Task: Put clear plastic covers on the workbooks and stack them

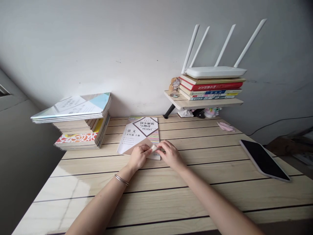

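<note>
Over the lower right part of a workbook with a white, brown and striped cover, both hands meet in the head view. Between thumb and fingers, my left hand pinches a small whitish piece, too small to identify. My right hand has its thumb and fingertips closed at the other end of that same piece. The book lies flat on the wooden table, its lower edge partly covered by the left hand. A silvery bracelet circles the left wrist.
Stacked books stand at the left. A small raised shelf carries more books and a white router with upright antennas. To the right lie a phone and a pink cloth-like item. Behind is the wall.
</note>
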`<state>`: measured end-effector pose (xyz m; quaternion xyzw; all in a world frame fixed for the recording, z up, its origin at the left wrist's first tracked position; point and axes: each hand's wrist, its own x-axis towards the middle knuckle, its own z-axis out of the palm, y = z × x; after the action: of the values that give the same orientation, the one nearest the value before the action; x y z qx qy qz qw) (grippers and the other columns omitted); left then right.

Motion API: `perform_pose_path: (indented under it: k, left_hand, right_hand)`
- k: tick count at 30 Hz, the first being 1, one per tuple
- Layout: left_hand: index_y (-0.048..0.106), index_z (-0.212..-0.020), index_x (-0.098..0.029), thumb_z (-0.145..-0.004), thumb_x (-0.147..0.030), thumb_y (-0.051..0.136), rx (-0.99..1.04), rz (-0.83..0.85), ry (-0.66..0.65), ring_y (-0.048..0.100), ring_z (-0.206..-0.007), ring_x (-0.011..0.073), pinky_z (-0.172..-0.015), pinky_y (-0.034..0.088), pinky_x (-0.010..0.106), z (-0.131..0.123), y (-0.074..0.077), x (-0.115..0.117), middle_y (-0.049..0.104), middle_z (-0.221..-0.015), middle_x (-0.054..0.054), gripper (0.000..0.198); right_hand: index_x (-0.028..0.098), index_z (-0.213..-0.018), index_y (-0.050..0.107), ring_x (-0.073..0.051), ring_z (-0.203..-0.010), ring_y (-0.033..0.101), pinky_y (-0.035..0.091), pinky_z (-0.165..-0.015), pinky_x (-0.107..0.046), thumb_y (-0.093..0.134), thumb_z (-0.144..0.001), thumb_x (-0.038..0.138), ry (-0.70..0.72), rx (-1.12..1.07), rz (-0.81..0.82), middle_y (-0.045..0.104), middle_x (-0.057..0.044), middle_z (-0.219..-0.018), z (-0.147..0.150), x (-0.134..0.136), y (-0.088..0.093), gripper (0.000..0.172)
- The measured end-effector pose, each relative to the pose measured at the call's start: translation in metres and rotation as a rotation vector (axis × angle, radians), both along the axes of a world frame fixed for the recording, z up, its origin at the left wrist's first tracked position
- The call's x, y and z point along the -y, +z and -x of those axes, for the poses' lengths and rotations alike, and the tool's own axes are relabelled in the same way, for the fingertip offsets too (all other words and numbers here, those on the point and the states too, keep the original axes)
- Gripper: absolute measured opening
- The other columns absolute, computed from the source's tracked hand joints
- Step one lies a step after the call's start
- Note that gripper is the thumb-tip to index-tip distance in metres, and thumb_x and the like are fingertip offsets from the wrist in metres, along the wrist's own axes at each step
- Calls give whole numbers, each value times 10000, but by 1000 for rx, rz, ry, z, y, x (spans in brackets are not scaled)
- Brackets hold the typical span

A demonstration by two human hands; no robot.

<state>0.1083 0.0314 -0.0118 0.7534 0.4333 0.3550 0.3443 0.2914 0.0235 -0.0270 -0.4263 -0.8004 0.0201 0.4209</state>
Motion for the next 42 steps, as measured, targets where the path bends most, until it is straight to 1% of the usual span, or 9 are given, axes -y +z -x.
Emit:
perform_pose_path:
  k: [5, 11, 15, 22, 28, 34, 38, 42]
  left_hand:
    - [630, -627, -173, -860, -391, 487, -8, -20, 2, 566, -712, 156, -706, 439, 245, 0, 0, 0, 626, -750, 30, 349]
    - [631, -669, -171, -881, -375, 468, -51, -52, 9, 570, -727, 156, -713, 435, 245, 0, -4, -1, 638, -778, 34, 337]
    - [618, -648, -169, -896, -358, 463, -74, -78, 10, 562, -695, 147, -682, 428, 240, 0, -5, -1, 619, -733, 24, 348]
    - [634, -656, -165, -889, -283, 499, -108, -141, 21, 577, -703, 143, -686, 428, 236, -2, -4, 1, 645, -753, 30, 294]
    - [644, -650, -165, -882, -247, 519, -132, -189, 29, 573, -687, 139, -665, 430, 235, -3, -2, 3, 637, -729, 26, 276]
    - [666, -697, -165, -886, -234, 522, -142, -269, 11, 585, -731, 154, -701, 447, 249, -4, -7, 3, 659, -770, 43, 247]
    - [669, -712, -160, -891, -246, 526, -185, -333, 19, 576, -743, 162, -716, 452, 267, -4, -9, 3, 657, -779, 55, 245]
    - [671, -724, -158, -907, -260, 508, -200, -359, 17, 575, -733, 158, -713, 458, 274, -4, -10, 4, 656, -783, 61, 265]
  right_hand:
    - [231, -839, 536, -212, -804, 553, 459, -720, -333, 578, -848, 188, 14, 2, 13, 576, -41, -813, 0, 1, 0, 61]
    - [226, -875, 561, -219, -845, 555, 467, -755, -349, 581, -840, 156, 29, 15, -9, 579, -49, -838, -2, 0, -1, 81]
    - [220, -884, 586, -219, -860, 566, 472, -769, -357, 601, -835, 176, 29, 24, -8, 584, -55, -860, -2, 0, -2, 67]
    - [221, -905, 588, -212, -855, 575, 467, -765, -348, 613, -833, 192, 3, 35, 10, 598, -52, -872, -2, 0, -3, 82]
    - [219, -854, 559, -202, -830, 565, 456, -744, -334, 621, -831, 186, 16, 15, -32, 586, -38, -828, -1, -1, -2, 74]
    - [214, -755, 514, -200, -803, 555, 433, -719, -326, 622, -837, 208, 14, 27, -61, 568, -31, -788, -1, 0, -2, 136]
    - [215, -759, 505, -197, -778, 541, 416, -719, -328, 600, -856, 226, 14, 47, -58, 565, -26, -766, -2, 1, -2, 137]
    - [211, -765, 507, -191, -767, 529, 400, -715, -322, 599, -856, 219, 11, 56, -63, 569, -23, -756, -2, 1, 0, 130]
